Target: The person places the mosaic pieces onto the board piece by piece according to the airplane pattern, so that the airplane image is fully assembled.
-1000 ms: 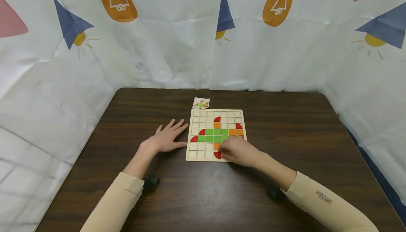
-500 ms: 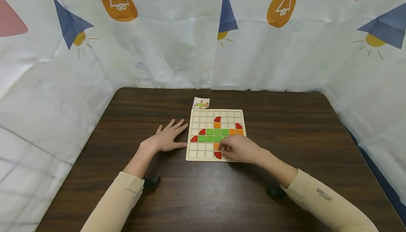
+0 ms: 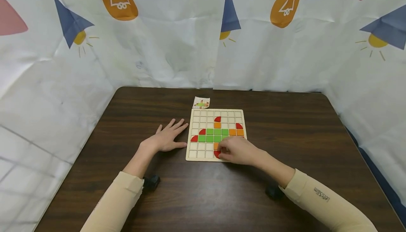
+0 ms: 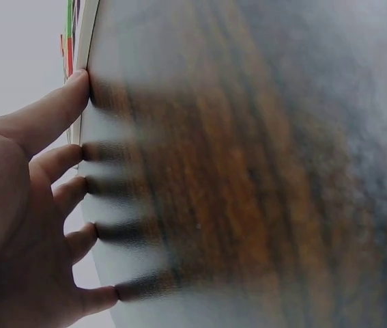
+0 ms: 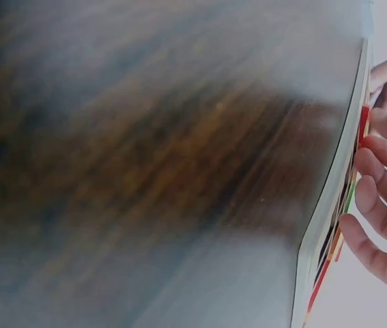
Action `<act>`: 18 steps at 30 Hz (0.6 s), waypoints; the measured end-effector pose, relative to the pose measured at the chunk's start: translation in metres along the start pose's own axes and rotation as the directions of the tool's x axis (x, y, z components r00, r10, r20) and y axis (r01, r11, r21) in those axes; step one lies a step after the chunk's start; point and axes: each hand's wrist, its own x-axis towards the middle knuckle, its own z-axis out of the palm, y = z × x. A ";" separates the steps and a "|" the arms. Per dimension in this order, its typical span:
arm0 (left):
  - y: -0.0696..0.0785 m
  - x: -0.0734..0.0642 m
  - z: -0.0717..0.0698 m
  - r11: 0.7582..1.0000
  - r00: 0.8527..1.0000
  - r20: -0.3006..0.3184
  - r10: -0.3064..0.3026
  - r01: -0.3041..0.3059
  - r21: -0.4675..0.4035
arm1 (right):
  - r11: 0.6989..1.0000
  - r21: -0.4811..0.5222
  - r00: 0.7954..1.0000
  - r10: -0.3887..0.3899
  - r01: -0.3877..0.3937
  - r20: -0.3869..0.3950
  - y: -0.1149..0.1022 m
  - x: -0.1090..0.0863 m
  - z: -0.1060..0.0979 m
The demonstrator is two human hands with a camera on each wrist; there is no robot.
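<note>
A square wooden grid board [image 3: 197,154] holds flat coloured pieces: green squares [image 3: 209,138], orange squares [image 3: 233,132] and red quarter-circle pieces [image 3: 194,139]. My right hand [image 3: 238,150] reaches over the board's lower right part, thumb and fingers bent together at a red quarter-circle piece [image 3: 217,154] in the bottom row. That hand partly covers this piece and hides several cells. Fingertips also show right at the red piece [image 5: 364,124] in the right wrist view. My left hand [image 3: 165,138] lies spread on the table, its thumb at the board's left edge.
A small picture card [image 3: 201,102] with a similar coloured pattern lies just behind the board. The dark wood-grain table [image 3: 152,105] ends at a white printed curtain [image 3: 177,59] at the back and sides.
The right hand's fingertips rise slightly off the bottom red piece, then come back down onto it, a little further left. The left hand stays still.
</note>
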 end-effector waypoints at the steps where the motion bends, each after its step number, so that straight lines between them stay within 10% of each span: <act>1: 0.000 0.000 0.000 1.000 1.000 0.000 0.000 0.000 -0.001 | 1.000 -0.004 1.000 0.001 -0.001 0.000 -0.001 0.000 0.000; 18: 0.002 -0.002 -0.002 1.000 1.000 -0.004 0.004 -0.004 -0.011 | 0.995 -0.043 0.996 0.090 -0.090 -0.004 -0.005 0.001 0.001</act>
